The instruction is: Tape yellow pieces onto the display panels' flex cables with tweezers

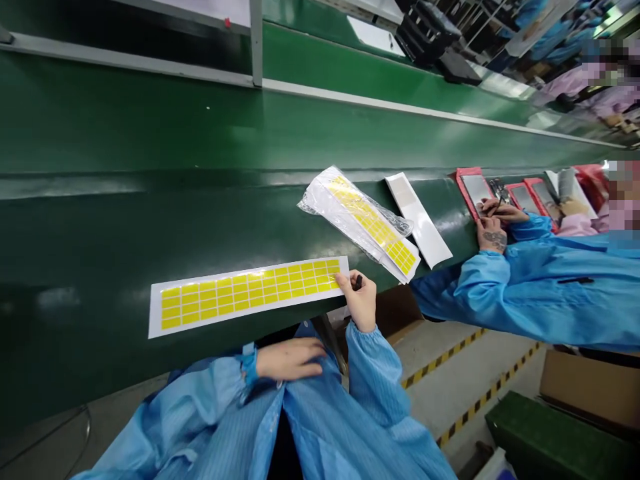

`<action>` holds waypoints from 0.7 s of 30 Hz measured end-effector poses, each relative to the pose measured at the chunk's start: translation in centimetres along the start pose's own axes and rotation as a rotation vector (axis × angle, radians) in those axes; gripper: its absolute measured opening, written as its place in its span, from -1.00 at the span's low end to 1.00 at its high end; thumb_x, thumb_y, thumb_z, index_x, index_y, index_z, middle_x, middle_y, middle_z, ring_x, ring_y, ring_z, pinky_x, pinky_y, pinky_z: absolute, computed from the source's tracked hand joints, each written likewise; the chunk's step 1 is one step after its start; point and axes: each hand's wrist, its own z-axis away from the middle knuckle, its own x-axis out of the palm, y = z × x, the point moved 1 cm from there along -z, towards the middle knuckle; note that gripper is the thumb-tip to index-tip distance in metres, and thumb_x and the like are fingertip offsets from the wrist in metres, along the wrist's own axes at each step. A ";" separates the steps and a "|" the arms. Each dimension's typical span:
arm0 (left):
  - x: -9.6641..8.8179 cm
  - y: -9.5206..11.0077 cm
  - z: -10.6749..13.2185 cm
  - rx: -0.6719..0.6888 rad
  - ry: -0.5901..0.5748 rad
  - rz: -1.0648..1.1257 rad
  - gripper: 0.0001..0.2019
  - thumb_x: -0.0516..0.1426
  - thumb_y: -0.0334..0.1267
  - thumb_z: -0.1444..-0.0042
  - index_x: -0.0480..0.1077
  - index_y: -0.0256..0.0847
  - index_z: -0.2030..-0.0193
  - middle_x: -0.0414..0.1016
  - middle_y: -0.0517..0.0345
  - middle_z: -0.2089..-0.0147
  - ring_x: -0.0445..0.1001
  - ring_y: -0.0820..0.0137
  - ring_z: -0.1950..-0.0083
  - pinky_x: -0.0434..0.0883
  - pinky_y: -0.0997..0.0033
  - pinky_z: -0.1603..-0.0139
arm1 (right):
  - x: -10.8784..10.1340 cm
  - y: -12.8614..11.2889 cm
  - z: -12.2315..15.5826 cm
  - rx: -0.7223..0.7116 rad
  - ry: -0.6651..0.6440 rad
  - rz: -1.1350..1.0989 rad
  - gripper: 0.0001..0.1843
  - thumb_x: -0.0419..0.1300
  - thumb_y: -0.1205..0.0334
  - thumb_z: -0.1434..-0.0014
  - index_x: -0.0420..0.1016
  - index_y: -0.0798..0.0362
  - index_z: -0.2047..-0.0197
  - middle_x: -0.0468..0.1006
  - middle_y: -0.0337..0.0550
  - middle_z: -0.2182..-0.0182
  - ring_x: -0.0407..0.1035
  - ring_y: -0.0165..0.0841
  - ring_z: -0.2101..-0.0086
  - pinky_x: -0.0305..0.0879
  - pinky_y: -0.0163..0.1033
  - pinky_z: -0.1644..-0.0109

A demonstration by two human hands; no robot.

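A long white sheet of yellow rectangular stickers (250, 288) lies near the front edge of the green bench. At its right end is my right hand (361, 303), fingers pinched around a slim black-ended tool (358, 283). Most of that tool is hidden by the fingers, so its kind is unclear. The fingertips reach the sheet's last stickers. My left hand (290, 359) rests on my lap, palm down, fingers stretched out, holding nothing. Beyond my right hand lies a clear plastic bag (345, 212) with more yellow sticker sheets (373, 220) in it.
A white strip (419, 220) lies right of the bag. Farther right, a co-worker in a blue sleeve (530, 280) handles a flat panel on a red pad (467, 190). A metal frame (257, 47) stands at the back. Boxes (590, 390) sit on the floor at right.
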 end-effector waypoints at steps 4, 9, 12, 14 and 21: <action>-1.3 5.1 1.7 0.286 -0.062 -0.023 -0.71 -0.01 -0.30 -0.39 0.40 -0.12 -0.16 0.49 0.05 -0.16 0.48 0.32 -0.15 0.42 0.37 -0.18 | 0.3 -1.0 0.5 -0.018 -0.012 0.059 -0.46 0.29 -0.17 -0.04 0.21 0.08 0.60 0.09 -0.32 0.62 -0.03 -0.50 0.53 -0.09 -0.33 0.47; -5.3 6.0 1.7 0.113 0.662 -0.506 -0.64 0.03 -0.36 -0.37 0.26 -0.15 -0.28 0.43 -0.03 -0.20 0.35 0.24 -0.26 0.27 0.16 -0.32 | 0.4 -2.3 1.4 -0.051 -0.087 0.034 -0.41 0.21 -0.24 -0.11 0.18 0.07 0.62 0.05 -0.31 0.63 -0.03 -0.50 0.54 -0.11 -0.31 0.48; -6.8 3.7 0.9 -0.090 0.739 -0.656 -0.50 0.11 -0.10 -0.34 0.18 -0.23 -0.34 0.40 -0.13 -0.23 0.34 0.09 -0.26 0.27 0.02 -0.28 | 0.5 -2.6 1.9 -0.048 -0.132 0.007 -0.37 0.16 -0.29 -0.14 0.15 0.08 0.63 0.01 -0.30 0.63 -0.05 -0.50 0.55 -0.12 -0.31 0.49; -7.4 2.5 0.6 -0.155 0.698 -0.658 -0.48 0.13 0.02 -0.30 0.26 -0.24 -0.27 0.48 -0.10 -0.12 0.44 0.09 -0.14 0.33 0.03 -0.19 | 0.5 -2.6 2.1 -0.038 -0.162 -0.007 -0.35 0.14 -0.32 -0.15 0.16 0.08 0.63 0.02 -0.29 0.63 -0.04 -0.50 0.55 -0.12 -0.30 0.49; -9.2 2.5 1.4 -0.154 0.763 -0.639 -0.73 0.07 -0.08 -0.36 0.49 -0.13 0.26 0.60 0.16 0.25 0.52 0.25 0.17 0.35 0.26 0.05 | -0.3 -1.7 1.9 -0.076 -0.165 -0.003 -0.35 0.13 -0.27 -0.20 0.14 0.09 0.62 0.01 -0.28 0.61 -0.08 -0.50 0.53 -0.16 -0.29 0.47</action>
